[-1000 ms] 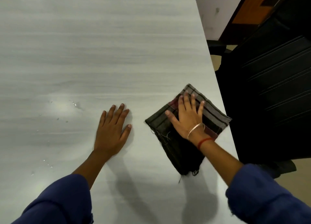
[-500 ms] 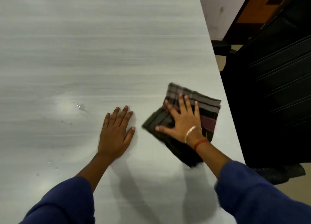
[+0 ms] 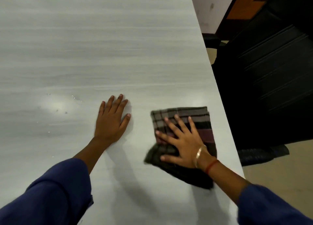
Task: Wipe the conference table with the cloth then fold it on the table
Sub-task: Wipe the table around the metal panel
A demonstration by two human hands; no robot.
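droplets (image 3: 74, 98) sit on the table (image 3: 101, 47) at far left, a small scatter near a bright glare patch, well apart from the cloth, so my read is wiping isn't finished over there. left hand (image 3: 111, 121) lies flat, palm down, fingers together and extended, holding nothing, just bracing on the bare surface a bit left of the cloth, not touching it. cloth (image 3: 184, 121) is a dark checked piece already doubled over, lying near the table's right edge; its lower part looks bunched and blurred so i can't tell how many layers there are. right hand (image 3: 182, 141) is pressed flat on top of it with fingers spread wide, pinning it by palm pressure, not pinching or gripping. risks from here, as judgement: cloth is close to the right edge, a sweep toward that side could push it off toward the black chair (image 3: 271, 72); flat-palm contact only, so a fast stroke could let the top layer slide and the fold come apart; the far-left wet spots could get skipped if strokes stay on this side; damp table could let the bracing hand slip. containers: none in view, nothing to report in any
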